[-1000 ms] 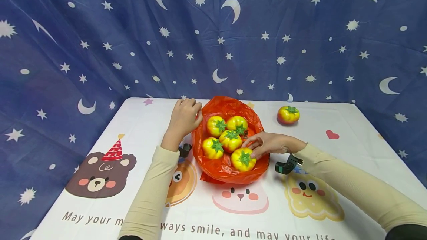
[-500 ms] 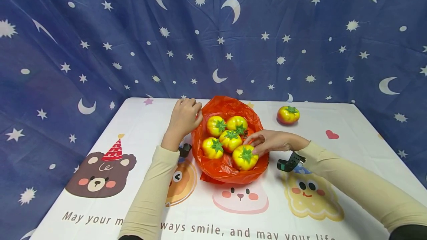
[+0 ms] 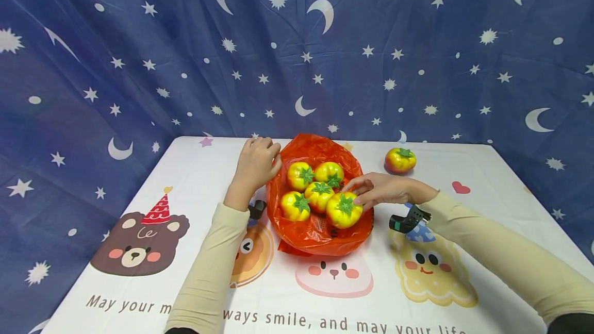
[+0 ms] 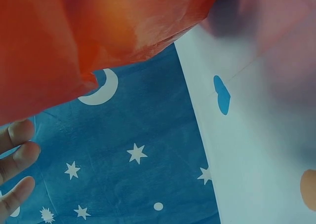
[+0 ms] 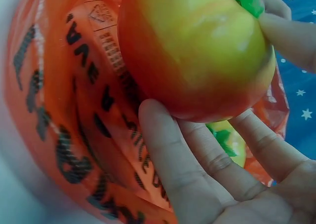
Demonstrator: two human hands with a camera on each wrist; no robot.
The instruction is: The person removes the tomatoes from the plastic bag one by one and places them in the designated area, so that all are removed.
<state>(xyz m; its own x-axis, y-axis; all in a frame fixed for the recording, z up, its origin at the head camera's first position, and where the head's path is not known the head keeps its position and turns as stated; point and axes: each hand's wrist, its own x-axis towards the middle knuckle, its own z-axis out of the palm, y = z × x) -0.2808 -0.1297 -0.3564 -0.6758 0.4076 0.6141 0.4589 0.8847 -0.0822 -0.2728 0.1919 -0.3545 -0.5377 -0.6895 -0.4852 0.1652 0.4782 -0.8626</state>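
Observation:
A red plastic bag (image 3: 303, 244) lies with its mouth spread wide, and several yellow-red tomatoes (image 3: 320, 196) with green leafy tops sit inside. My right hand (image 3: 382, 188) grips the tomato (image 3: 344, 210) nearest the bag's right side. In the right wrist view, fingers (image 5: 163, 140) reach under this tomato (image 5: 197, 56) and the thumb is on its top; it is raised off the bag's bottom. My left hand (image 3: 257, 161) holds the bag's left rim. The left wrist view shows a few fingertips (image 4: 24, 155) just below the bag (image 4: 44, 51); the thumb's hold is hidden there.
Another tomato (image 3: 400, 161) lies on the table at the back right, outside the bag. The white tablecloth (image 3: 153, 293) has cartoon prints. A blue curtain (image 3: 232, 92) with stars and moons hangs right behind the table.
My right hand has lifted the tomato and drawn it slightly right and back within the bag's mouth. The left hand and the bag have stayed in place.

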